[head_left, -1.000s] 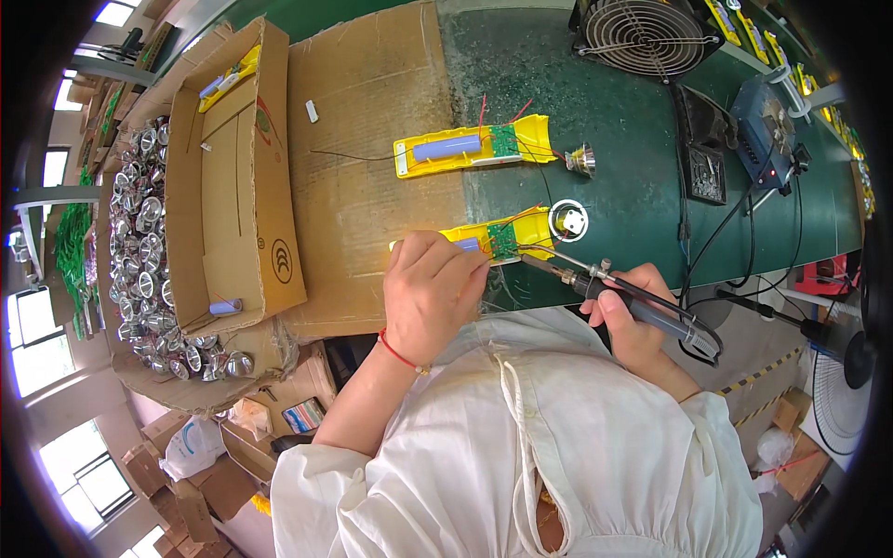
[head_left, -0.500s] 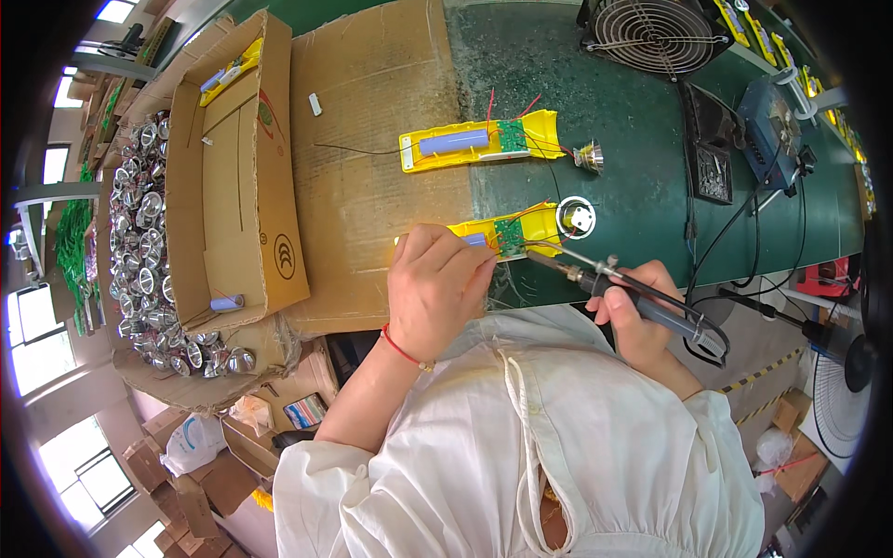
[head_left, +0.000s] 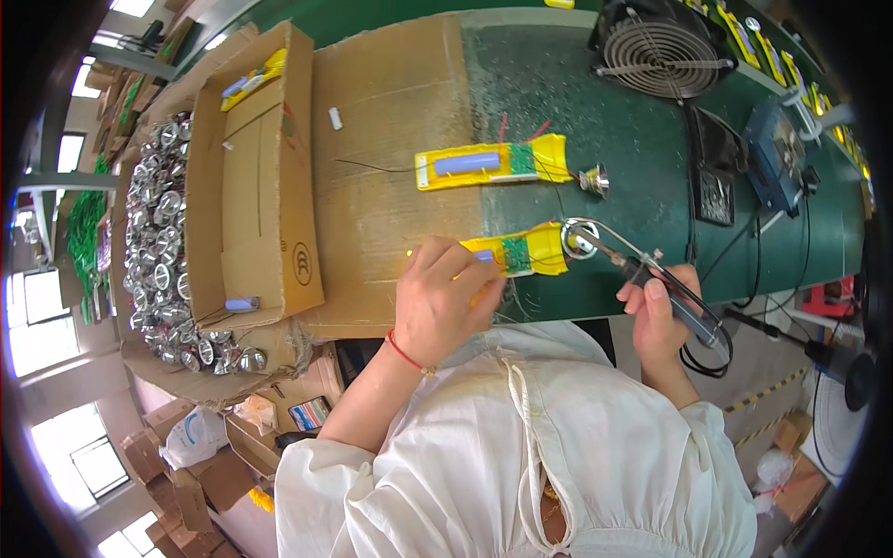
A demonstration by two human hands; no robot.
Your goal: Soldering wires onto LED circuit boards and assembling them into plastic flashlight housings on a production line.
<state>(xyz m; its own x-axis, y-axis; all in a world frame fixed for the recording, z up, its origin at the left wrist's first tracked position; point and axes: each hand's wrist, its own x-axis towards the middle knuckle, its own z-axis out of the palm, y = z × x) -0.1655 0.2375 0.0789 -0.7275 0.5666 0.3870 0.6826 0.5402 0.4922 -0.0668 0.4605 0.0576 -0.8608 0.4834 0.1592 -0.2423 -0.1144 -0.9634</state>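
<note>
My left hand (head_left: 445,293) has its fingers curled over the left part of the nearer yellow flashlight housing (head_left: 551,263), gripping it at the lower edge. Inside that housing are a partly covered purple battery (head_left: 483,257) and a green circuit board (head_left: 515,254). A round silver lamp cup (head_left: 569,244) adjoins its right end. My right hand (head_left: 662,312) is closed around a soldering iron (head_left: 677,305) with a thin metal tube along it; the tip reaches over the lamp cup. Farther off lies a second yellow housing (head_left: 553,167) with battery, board, wires and a lamp cup (head_left: 595,180).
At left, a cardboard box (head_left: 302,214) holds a yellow housing and a loose battery (head_left: 242,304), beside many heaped lamp cups (head_left: 167,232). A white piece (head_left: 336,119) lies on the cardboard sheet (head_left: 391,84). A fan (head_left: 662,60), black tray (head_left: 714,195) and blue soldering station (head_left: 774,149) stand right.
My right hand has moved the soldering iron rightward, from the nearer housing's circuit board to the lamp cup. My left hand stays at the housing. The whole view has shifted slightly.
</note>
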